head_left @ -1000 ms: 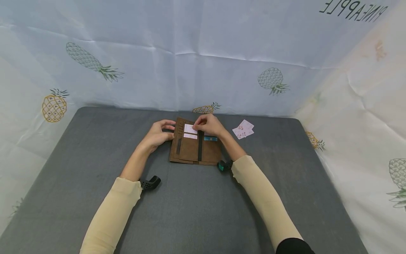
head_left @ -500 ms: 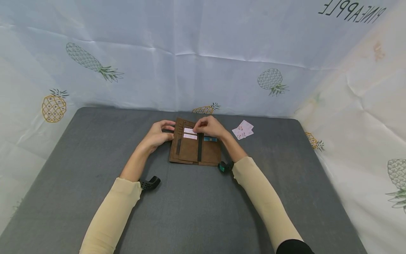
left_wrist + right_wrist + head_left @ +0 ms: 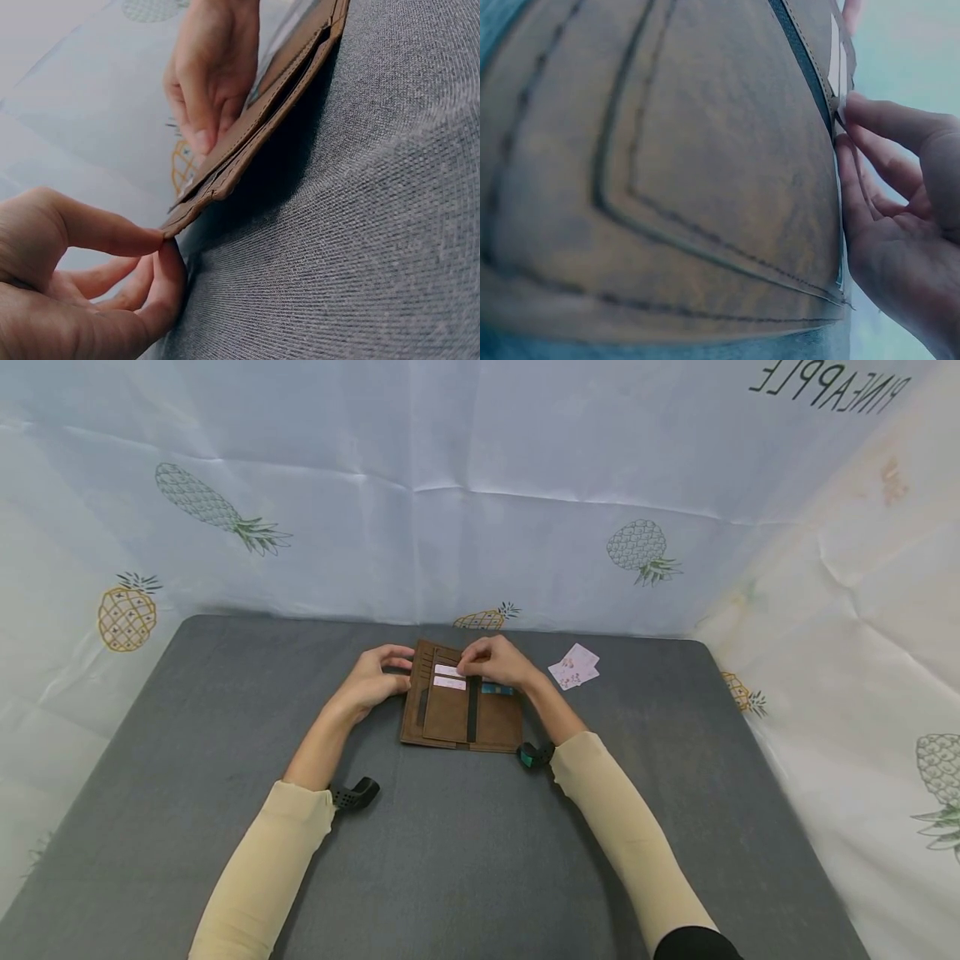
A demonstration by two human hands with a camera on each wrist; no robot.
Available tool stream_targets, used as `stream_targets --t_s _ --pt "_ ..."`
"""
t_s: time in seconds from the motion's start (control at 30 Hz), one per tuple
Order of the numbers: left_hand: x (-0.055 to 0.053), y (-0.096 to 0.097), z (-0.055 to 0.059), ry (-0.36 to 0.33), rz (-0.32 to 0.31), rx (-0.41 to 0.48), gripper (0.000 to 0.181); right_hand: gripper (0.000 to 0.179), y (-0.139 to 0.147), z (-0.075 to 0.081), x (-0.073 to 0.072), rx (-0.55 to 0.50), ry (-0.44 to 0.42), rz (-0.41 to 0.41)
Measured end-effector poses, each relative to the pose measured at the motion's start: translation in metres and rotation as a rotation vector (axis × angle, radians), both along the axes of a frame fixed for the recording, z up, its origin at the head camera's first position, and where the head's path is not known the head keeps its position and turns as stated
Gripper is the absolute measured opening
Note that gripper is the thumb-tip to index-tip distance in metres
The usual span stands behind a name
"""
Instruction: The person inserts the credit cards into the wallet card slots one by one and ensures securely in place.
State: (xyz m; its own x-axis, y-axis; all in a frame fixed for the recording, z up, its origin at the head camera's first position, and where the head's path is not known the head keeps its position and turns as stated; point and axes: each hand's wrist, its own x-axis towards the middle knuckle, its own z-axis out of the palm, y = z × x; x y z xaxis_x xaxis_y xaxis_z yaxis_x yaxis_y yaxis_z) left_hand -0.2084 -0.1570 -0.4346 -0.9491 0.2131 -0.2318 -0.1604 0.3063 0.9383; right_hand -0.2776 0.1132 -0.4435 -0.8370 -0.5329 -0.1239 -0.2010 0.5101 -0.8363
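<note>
A brown wallet (image 3: 447,718) lies spread open near the back of the table, a dark strap down its middle. My left hand (image 3: 372,677) pinches its left edge between thumb and fingers; the left wrist view shows that edge raised off the cloth. My right hand (image 3: 495,660) pinches the right end of a pale pink card (image 3: 447,670), most of which is inside the upper slot of the left panel. Just below it, a second pale card (image 3: 449,682) shows in its slot. A blue card (image 3: 497,689) peeks out of the right panel, partly under my right wrist.
Two pink patterned cards (image 3: 575,667) lie overlapped on the table to the right of the wallet. Grey cloth covers the table (image 3: 465,852). A white curtain (image 3: 337,543) printed with pineapples hangs behind the table and along its sides.
The pink card in my right hand has slid down into its slot, so less of it shows. My right hand has moved slightly toward me; the left has held its place.
</note>
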Motion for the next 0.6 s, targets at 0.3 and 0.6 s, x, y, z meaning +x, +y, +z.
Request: stream_targets --t_s 0.3,0.6 --pt "0.000 0.000 -0.002 -0.004 0.000 0.012 0.065 0.021 0.001 0.001 0.000 -0.013 0.003 -0.016" --pt "0.000 0.000 -0.001 -0.011 0.004 0.032 0.065 0.030 0.023 0.017 0.001 -0.023 0.065 -0.061"
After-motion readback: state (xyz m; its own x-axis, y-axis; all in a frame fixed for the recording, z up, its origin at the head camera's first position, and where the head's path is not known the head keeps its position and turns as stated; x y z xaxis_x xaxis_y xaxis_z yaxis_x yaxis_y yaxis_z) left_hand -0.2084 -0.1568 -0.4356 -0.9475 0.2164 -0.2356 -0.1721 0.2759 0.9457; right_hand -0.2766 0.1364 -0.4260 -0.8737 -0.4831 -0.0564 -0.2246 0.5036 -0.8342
